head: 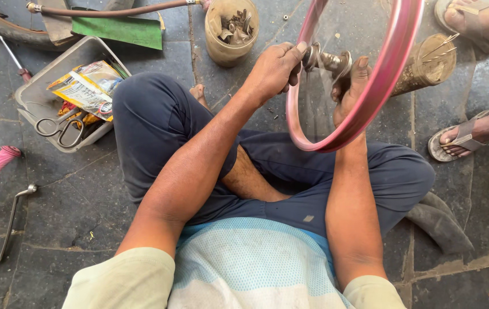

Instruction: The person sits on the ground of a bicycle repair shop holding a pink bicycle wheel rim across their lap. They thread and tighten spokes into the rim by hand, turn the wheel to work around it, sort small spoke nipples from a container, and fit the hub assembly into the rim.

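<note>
I sit cross-legged on a stone floor with a pink bicycle wheel rim [370, 97] held upright over my lap. Its metal hub [329, 59] sits in the middle of the rim, with thin spokes barely visible. My left hand [274, 67] grips the left end of the hub, thumb pressed against it. My right hand [350, 91] reaches through the rim and holds the hub's right side from below.
A clear plastic tray [38, 86] with scissors [58, 127] and packets lies at the left. A jar of small metal parts [231, 31] stands ahead, and a tin with spokes [430, 63] at the right. Another person's sandalled feet [468, 134] are at far right. A crank [4, 229] lies at the left.
</note>
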Action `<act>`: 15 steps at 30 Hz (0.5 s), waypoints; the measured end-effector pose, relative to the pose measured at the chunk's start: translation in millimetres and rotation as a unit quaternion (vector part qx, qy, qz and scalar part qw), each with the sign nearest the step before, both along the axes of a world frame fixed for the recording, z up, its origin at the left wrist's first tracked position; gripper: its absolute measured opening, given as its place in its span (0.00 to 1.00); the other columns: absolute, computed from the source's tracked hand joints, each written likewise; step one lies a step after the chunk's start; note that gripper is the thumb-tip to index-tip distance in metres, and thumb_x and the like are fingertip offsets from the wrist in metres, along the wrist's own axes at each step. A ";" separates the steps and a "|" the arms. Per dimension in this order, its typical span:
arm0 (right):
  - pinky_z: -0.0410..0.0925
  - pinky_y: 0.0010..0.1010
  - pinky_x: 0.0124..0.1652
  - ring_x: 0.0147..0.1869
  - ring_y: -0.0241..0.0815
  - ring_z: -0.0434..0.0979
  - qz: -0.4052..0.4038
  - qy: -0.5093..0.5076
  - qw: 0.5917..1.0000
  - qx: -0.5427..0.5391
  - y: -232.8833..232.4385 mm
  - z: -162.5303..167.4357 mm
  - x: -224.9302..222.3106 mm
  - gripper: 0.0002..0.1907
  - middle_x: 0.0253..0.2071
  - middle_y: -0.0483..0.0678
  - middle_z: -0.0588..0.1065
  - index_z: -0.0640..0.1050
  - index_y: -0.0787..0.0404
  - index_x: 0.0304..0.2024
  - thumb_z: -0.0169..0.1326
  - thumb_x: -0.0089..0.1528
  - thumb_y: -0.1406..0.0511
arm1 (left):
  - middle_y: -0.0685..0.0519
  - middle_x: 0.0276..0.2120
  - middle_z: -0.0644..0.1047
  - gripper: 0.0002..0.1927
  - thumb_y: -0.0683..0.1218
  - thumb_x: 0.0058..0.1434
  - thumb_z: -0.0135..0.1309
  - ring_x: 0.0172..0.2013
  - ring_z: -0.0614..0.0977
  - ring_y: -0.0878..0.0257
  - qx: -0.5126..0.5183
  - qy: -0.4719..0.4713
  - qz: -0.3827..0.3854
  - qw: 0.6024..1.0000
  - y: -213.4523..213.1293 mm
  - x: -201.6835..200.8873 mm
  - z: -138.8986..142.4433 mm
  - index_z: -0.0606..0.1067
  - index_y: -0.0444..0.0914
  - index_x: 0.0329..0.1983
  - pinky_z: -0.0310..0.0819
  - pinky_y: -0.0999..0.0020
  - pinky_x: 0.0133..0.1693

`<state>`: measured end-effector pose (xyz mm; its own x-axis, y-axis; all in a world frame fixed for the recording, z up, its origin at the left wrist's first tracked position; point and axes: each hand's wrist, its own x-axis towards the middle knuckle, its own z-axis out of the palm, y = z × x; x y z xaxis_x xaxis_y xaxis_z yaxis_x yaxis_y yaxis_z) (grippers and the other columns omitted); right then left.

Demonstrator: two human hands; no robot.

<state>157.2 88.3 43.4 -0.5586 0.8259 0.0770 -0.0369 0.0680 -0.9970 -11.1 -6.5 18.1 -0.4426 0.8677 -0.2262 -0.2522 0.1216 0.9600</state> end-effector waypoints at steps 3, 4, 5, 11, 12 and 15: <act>0.53 0.20 0.21 0.21 0.27 0.58 0.003 0.013 1.000 -0.001 -0.3 0.6 -2.1 0.29 0.27 0.45 0.78 0.78 0.57 0.30 0.50 0.69 0.41 | 0.54 0.17 0.73 0.23 0.57 0.70 0.46 0.15 0.72 0.68 -0.006 0.000 0.006 1.000 -1.2 0.2 1.3 0.74 0.36 0.28 0.67 0.71 0.19; 0.53 0.20 0.21 0.21 0.27 0.58 0.007 0.017 1.000 0.005 -0.2 0.3 -2.4 0.30 0.28 0.46 0.80 0.76 0.56 0.29 0.51 0.69 0.40 | 0.54 0.17 0.73 0.22 0.57 0.70 0.46 0.15 0.72 0.68 -0.008 0.001 0.006 1.000 -1.7 0.3 1.8 0.74 0.36 0.29 0.66 0.71 0.19; 0.53 0.19 0.21 0.21 0.26 0.58 0.006 -0.001 1.000 0.018 0.0 -0.3 -2.1 0.30 0.29 0.45 0.81 0.79 0.57 0.32 0.50 0.69 0.40 | 0.54 0.17 0.73 0.22 0.58 0.70 0.46 0.15 0.71 0.68 -0.009 0.001 0.006 1.000 -2.1 0.4 2.3 0.74 0.37 0.29 0.66 0.71 0.19; 0.53 0.18 0.21 0.22 0.26 0.59 -0.044 -0.043 0.998 -0.018 6.6 -16.4 5.6 0.31 0.26 0.42 0.75 0.81 0.60 0.35 0.49 0.70 0.40 | 0.54 0.17 0.74 0.25 0.59 0.70 0.46 0.16 0.71 0.68 -0.025 0.005 -0.006 1.000 -2.3 0.9 1.2 0.74 0.35 0.28 0.66 0.71 0.19; 0.54 0.20 0.22 0.23 0.27 0.60 -0.054 -0.043 0.997 -0.024 7.6 -20.4 7.0 0.30 0.25 0.41 0.72 0.78 0.60 0.36 0.50 0.71 0.41 | 0.54 0.17 0.74 0.24 0.59 0.70 0.47 0.16 0.71 0.69 -0.029 0.010 -0.007 0.999 -2.2 1.4 0.1 0.74 0.35 0.28 0.66 0.71 0.19; 0.57 0.21 0.24 0.25 0.26 0.62 -0.051 -0.045 0.997 -0.049 11.0 -29.9 8.9 0.28 0.25 0.38 0.69 0.79 0.60 0.40 0.50 0.72 0.42 | 0.54 0.18 0.75 0.23 0.58 0.69 0.48 0.17 0.74 0.69 -0.038 0.027 -0.006 0.999 -0.5 3.0 -4.5 0.74 0.35 0.30 0.69 0.71 0.20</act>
<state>166.0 99.3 13.5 -0.4723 0.8799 -0.0525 0.0546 -0.0303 -0.9980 -8.1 -7.0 13.5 -0.4458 0.8540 -0.2683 -0.1982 0.1981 0.9599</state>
